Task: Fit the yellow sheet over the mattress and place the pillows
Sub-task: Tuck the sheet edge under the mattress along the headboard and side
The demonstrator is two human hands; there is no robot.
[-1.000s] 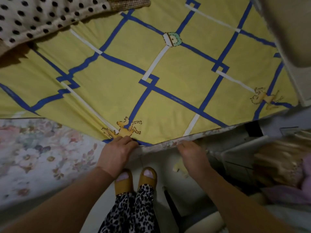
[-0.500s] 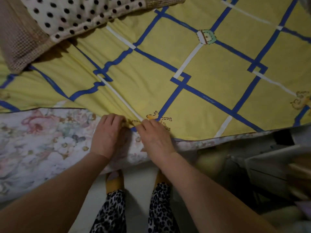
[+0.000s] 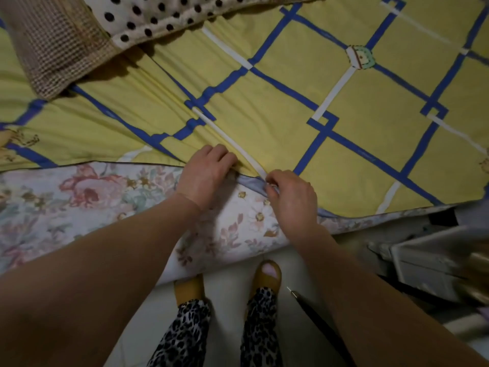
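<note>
The yellow sheet (image 3: pixel 291 102) with blue and white lines covers most of the bed. Its near edge runs across the floral mattress (image 3: pixel 66 202), which stays bare at the lower left. My left hand (image 3: pixel 209 173) grips the sheet's edge with curled fingers. Just to its right, my right hand (image 3: pixel 291 197) pinches the bluish hem of the sheet at the mattress edge. A polka-dot pillow (image 3: pixel 164 14) with a brown checked border lies on the sheet at the top left.
I stand on a pale tiled floor (image 3: pixel 232 300) in yellow slippers, close against the bed. Grey boxes and clutter (image 3: pixel 428 260) sit at the right beside the bed. A dark thin rod (image 3: pixel 317 319) lies on the floor by my right foot.
The view has shifted left along the bed. My right hand came over from the right and now sits beside my left hand, both holding the sheet's edge over the floral mattress.
</note>
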